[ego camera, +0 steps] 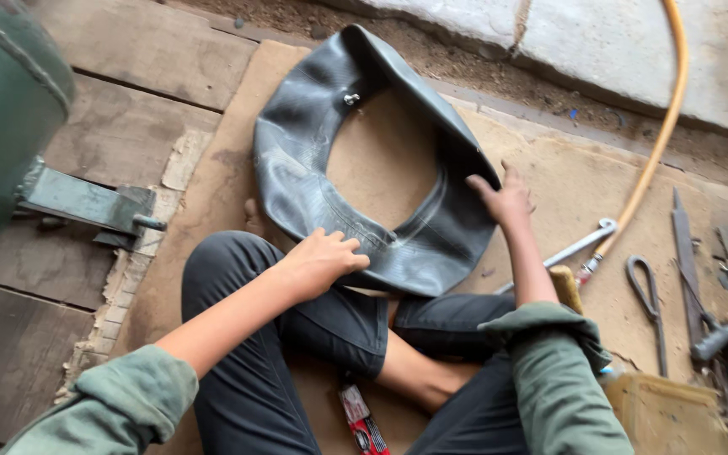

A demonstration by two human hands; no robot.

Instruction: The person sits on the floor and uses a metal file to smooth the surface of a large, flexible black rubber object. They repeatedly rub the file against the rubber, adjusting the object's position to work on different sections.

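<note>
Left hand (320,259), right hand (503,198) grip black inner tube (313,168) (opposite sides).

Open cardboard sheet (549,194) is left free to the right of the black inner tube (364,168), and bare cardboard is also seen through the tube's central hole, though a small metal valve (351,99) juts into that opening at the top. Passage further right is crossed by the yellow hose (659,143) and crowded by scattered metal tools (693,278) (a yellow box (667,413) lies below them). The left is blocked by a green tank (2,126) with its metal foot (86,206).
</note>
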